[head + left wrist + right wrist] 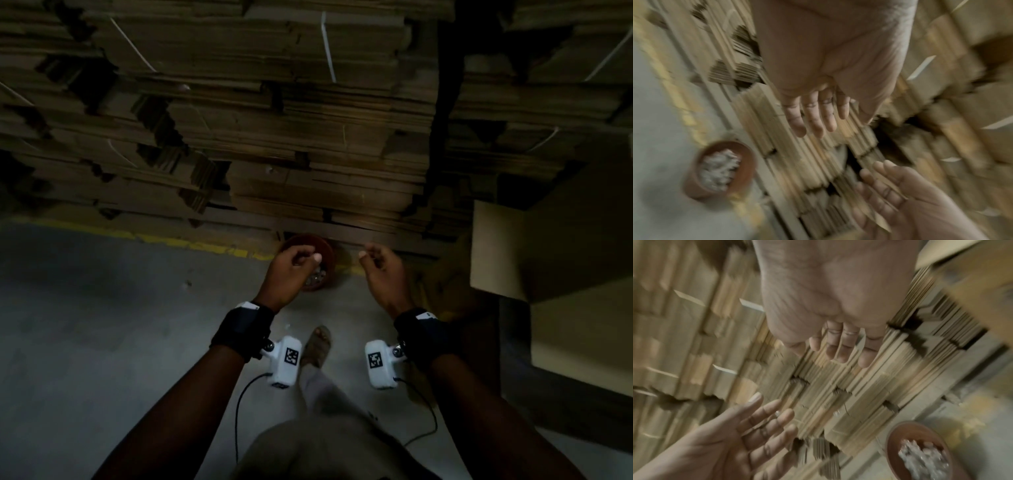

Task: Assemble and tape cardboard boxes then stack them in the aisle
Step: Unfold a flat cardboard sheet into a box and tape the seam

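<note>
Flat cardboard (274,137) is stacked in a wall just beyond both hands, its ragged edges facing them. The left hand (291,267) and right hand (383,270) hang side by side with a gap between them, fingers loosely extended, holding nothing. A brown bowl (320,255) sits under the left hand. Bare floor (102,325) lies left; an assembled box (548,246) stands right.

- Stacked flat cardboard (308,144): brown, with thin white straps (328,48) across the bundles
- Pot (721,168): reddish-brown, holding pale grey-white bits
- Floor (102,325): grey, with a worn yellow line (191,244)
- Wrist bands (245,329): black
- Wrist cameras (286,363): white, each with a black-and-white square marker
</note>
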Tool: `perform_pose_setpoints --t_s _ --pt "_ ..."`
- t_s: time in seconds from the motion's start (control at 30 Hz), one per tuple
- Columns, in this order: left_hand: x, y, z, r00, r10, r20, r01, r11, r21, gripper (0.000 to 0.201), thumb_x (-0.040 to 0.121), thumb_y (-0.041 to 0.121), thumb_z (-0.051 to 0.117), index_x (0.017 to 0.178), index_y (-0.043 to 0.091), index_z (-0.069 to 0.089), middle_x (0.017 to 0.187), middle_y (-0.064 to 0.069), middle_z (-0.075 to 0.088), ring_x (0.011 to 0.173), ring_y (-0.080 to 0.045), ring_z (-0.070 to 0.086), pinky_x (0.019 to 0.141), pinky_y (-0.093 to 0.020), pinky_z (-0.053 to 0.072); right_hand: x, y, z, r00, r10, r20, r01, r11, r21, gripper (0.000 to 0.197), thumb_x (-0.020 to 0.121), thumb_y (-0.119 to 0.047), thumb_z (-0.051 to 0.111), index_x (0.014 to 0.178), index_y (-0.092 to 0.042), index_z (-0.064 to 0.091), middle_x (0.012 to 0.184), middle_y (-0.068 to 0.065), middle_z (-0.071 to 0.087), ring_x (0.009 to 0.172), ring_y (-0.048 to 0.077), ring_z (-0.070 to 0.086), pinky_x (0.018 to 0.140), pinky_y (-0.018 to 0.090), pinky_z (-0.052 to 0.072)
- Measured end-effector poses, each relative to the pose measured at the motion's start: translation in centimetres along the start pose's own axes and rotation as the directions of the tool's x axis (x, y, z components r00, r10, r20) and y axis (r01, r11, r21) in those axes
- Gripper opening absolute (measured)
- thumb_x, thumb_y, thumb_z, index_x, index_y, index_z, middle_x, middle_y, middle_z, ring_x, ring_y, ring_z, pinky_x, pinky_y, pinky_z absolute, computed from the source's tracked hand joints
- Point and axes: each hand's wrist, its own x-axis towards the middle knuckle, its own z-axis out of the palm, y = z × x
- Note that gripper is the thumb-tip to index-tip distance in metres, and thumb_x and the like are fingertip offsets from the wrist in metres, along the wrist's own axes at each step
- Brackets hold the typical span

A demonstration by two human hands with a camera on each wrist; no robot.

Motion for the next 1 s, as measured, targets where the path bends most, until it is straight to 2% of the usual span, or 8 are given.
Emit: perform_pose_setpoints --t_s 0.07,0.17,0.27,0.4,0.57,0.73,0.87,1.0 --pt "-2.6 0.6 1.8 1.0 0.026 0.002 -0.026 0.999 -0.047 0.026 0.096 0.014 0.067 0.118 0.001 0.066 0.106 -0.014 0.071 0.096 -0.026 0.069 0.084 -0.044 0.059 -2.9 -0.2 -1.9 0.999 -0.019 -0.033 0.02 0.999 0.031 0.015 0.098 -0.018 0.065 0.113 -0.02 0.066 0.1 -0.007 0.069 0.096 0.012 0.065 0.082 0.023 0.049" --pt "-6.5 1.2 4.9 0.997 0.07 0.042 -0.067 0.996 -0.056 0.019 0.097 0.015 0.066 0.115 0.008 0.067 0.106 -0.013 0.071 0.092 -0.026 0.07 0.087 -0.045 0.058 -7.5 -0.4 -5.2 0.998 -0.023 -0.065 0.027 0.998 0.06 0.019 0.1 -0.017 0.063 0.118 -0.022 0.064 0.105 -0.007 0.067 0.096 0.006 0.063 0.08 0.014 0.048" --pt "-10.1 2.8 8.2 0.986 0.123 0.114 -0.117 0.992 -0.054 0.023 0.097 0.018 0.065 0.118 0.007 0.067 0.11 -0.014 0.071 0.097 -0.031 0.07 0.079 -0.029 0.057 -11.6 -0.7 -9.0 0.992 -0.025 -0.123 0.037 0.995 0.097 0.021 0.1 -0.02 0.064 0.112 -0.036 0.06 0.106 -0.017 0.065 0.1 0.001 0.063 0.088 0.022 0.05" --pt "-14.0 5.9 12.9 0.957 0.205 0.207 -0.193 0.978 -0.076 0.019 0.098 0.014 0.064 0.117 0.01 0.066 0.104 -0.007 0.07 0.093 -0.02 0.068 0.071 -0.016 0.053 -15.9 -1.4 -14.8 0.977 -0.041 -0.209 0.072 0.987 0.143 0.02 0.101 -0.021 0.063 0.118 -0.03 0.062 0.109 -0.014 0.067 0.102 -0.001 0.064 0.087 0.018 0.052" --pt "-17.4 9.1 19.9 0.908 0.296 0.295 -0.289 0.955 -0.068 0.015 0.098 0.021 0.065 0.111 0.028 0.066 0.106 0.0 0.071 0.095 -0.016 0.069 0.073 -0.022 0.052 -18.9 -1.3 -22.4 0.939 -0.081 -0.333 0.145 0.974 0.174 0.017 0.099 -0.018 0.064 0.116 -0.023 0.066 0.104 -0.015 0.068 0.092 -0.013 0.062 0.079 0.006 0.046" --pt "-21.6 12.7 28.6 0.88 0.374 0.294 -0.363 0.927 -0.09 0.018 0.098 0.015 0.065 0.115 0.015 0.067 0.105 0.004 0.071 0.098 -0.009 0.068 0.089 -0.028 0.056 -21.0 0.5 -31.2 0.903 -0.109 -0.415 0.202 0.961 0.187 0.018 0.099 -0.02 0.066 0.117 -0.022 0.066 0.104 -0.017 0.068 0.094 -0.01 0.063 0.081 0.01 0.049" --pt "-25.0 15.6 36.3 0.866 0.418 0.276 -0.413 0.907 -0.078 0.025 0.097 0.022 0.065 0.12 0.01 0.067 0.108 0.0 0.072 0.102 -0.016 0.068 0.09 -0.033 0.057 -22.4 2.0 -39.2 0.895 -0.126 -0.427 0.231 0.952 0.203 0.02 0.098 -0.019 0.066 0.119 -0.02 0.066 0.105 -0.018 0.067 0.094 -0.013 0.063 0.079 0.005 0.046" --pt "-26.7 18.0 43.0 0.863 0.434 0.261 -0.435 0.899 -0.058 0.022 0.098 0.022 0.065 0.119 0.016 0.067 0.11 -0.002 0.072 0.102 -0.018 0.069 0.091 -0.037 0.058 -22.8 3.3 -46.4 0.888 -0.148 -0.435 0.246 0.953 0.178 0.019 0.099 -0.019 0.066 0.117 -0.023 0.064 0.104 -0.019 0.066 0.092 -0.015 0.061 0.075 0.003 0.044"
